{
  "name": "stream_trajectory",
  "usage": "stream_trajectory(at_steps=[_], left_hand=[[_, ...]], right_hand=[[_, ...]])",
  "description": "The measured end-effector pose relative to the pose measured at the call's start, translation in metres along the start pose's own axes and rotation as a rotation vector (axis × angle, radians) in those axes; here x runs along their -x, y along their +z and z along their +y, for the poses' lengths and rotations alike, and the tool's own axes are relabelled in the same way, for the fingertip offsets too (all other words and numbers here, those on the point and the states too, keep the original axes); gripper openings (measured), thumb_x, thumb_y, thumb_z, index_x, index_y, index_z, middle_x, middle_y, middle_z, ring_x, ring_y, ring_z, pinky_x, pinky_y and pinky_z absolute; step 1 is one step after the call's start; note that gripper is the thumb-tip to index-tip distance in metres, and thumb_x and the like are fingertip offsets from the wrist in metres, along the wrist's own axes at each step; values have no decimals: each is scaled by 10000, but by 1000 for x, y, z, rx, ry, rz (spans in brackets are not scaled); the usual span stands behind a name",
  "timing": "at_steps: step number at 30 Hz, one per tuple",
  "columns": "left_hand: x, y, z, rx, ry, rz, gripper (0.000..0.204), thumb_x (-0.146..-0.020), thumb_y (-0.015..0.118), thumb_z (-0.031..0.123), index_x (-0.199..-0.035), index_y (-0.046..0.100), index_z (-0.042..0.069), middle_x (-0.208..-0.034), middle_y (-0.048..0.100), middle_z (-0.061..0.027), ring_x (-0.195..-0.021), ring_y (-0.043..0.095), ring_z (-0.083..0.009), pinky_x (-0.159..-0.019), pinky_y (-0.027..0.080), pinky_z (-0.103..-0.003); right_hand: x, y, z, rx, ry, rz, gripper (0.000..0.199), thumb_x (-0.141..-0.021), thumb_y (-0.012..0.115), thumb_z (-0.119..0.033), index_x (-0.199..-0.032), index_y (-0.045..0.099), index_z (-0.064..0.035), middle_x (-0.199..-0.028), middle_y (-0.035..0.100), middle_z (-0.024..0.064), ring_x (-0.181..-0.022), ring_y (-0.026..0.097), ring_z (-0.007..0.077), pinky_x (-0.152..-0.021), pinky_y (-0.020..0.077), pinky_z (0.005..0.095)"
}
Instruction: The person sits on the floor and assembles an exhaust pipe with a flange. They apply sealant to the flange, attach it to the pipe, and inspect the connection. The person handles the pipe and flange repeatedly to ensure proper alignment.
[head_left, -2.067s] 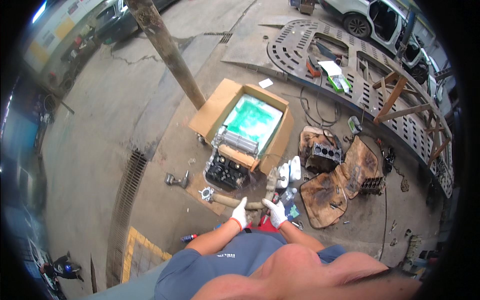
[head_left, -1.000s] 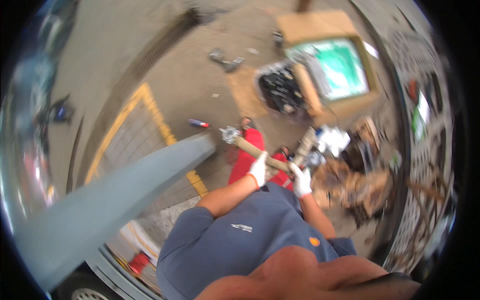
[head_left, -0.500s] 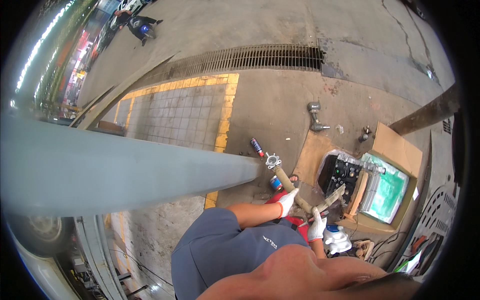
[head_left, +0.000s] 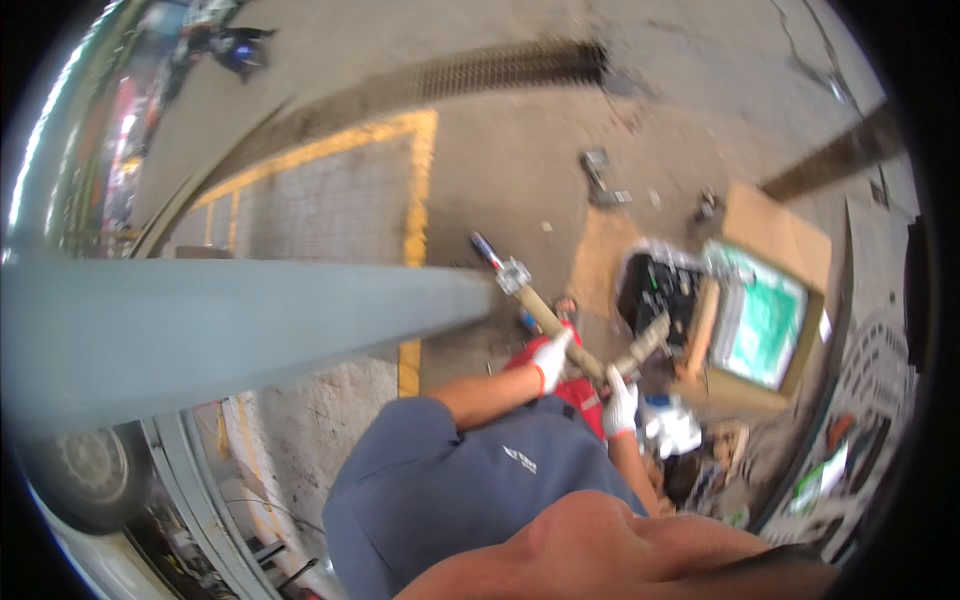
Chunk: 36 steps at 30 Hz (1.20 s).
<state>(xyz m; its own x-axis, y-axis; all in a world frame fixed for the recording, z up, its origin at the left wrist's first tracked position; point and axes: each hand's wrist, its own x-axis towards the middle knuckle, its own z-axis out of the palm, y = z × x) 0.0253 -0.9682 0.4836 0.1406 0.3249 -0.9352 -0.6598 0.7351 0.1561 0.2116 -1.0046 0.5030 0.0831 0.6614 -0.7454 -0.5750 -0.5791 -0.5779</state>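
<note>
A tan, sharply bent pipe [head_left: 540,312] with a grey metal flanged end [head_left: 513,276] lies across in front of my body. My left hand [head_left: 552,362], in a white glove with an orange cuff, is closed round its longer arm. At the bend, my gloved right hand [head_left: 621,405] grips the pipe close to where its shorter arm [head_left: 642,345] slants up to the right. The flanged end points away to the far left, beside a dark spray can [head_left: 487,248] on the floor. Motion blur hides the finer detail of the fingers.
A broad grey post [head_left: 250,320] juts in from the left. To the right, an open cardboard box [head_left: 780,245] holds green-lined packing, next to a black engine part [head_left: 655,292]. A cordless power tool [head_left: 600,182] lies farther off. White bottles [head_left: 672,425] stand near my right hand.
The whole scene has shifted up and left as my head moved, and the picture is blurred. Both hands keep their hold on the pipe.
</note>
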Motion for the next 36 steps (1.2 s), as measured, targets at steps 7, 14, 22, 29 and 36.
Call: stream_trajectory(at_steps=[7, 14, 22, 29, 36], left_hand=[[-34, -29, -93, -121, -73, 193, 454, -1003, 634, 576, -1098, 633, 132, -927, 730, -69, -770, 726, -208, -662, 628, -350], [-63, -37, -145, -133, -149, 217, 425, -987, 669, 551, -1087, 598, 145, -889, 715, -72, -731, 728, -209, -561, 624, -334], [-78, -23, -132, -174, -129, 104, 384, -1035, 582, 570, -1152, 574, 204, -1124, 658, -27, -1038, 665, -211, -870, 571, -383], [-89, -18, -114, -274, -124, -39, 361, -1084, 517, 524, -1219, 584, 196, -1155, 640, -13, -1073, 641, -197, -950, 539, -379], [-123, -26, -116, -354, -125, -82, 382, -1073, 541, 530, -1227, 592, 184, -1176, 637, -20, -1093, 634, -207, -973, 530, -392]], right_hand=[[28, -121, 41, 168, 156, 47, 153, -1012, 714, -217, -1010, 652, -77, -787, 683, 39, -623, 661, 138, -552, 514, 281], [84, -273, 89, 260, 329, 359, 195, -1020, 685, -199, -1135, 656, -43, -939, 738, 86, -660, 692, 195, -624, 602, 325], [142, -339, 174, 73, 397, 598, 154, -1005, 674, -162, -1111, 625, -61, -867, 681, 94, -584, 577, 145, -532, 471, 289], [185, -332, 230, 24, 524, 669, 124, -941, 653, -114, -1035, 597, -57, -778, 623, 67, -542, 520, 138, -494, 415, 290], [180, -329, 239, 13, 537, 692, 70, -949, 626, -96, -948, 558, -80, -709, 575, 39, -536, 514, 141, -485, 403, 302]])
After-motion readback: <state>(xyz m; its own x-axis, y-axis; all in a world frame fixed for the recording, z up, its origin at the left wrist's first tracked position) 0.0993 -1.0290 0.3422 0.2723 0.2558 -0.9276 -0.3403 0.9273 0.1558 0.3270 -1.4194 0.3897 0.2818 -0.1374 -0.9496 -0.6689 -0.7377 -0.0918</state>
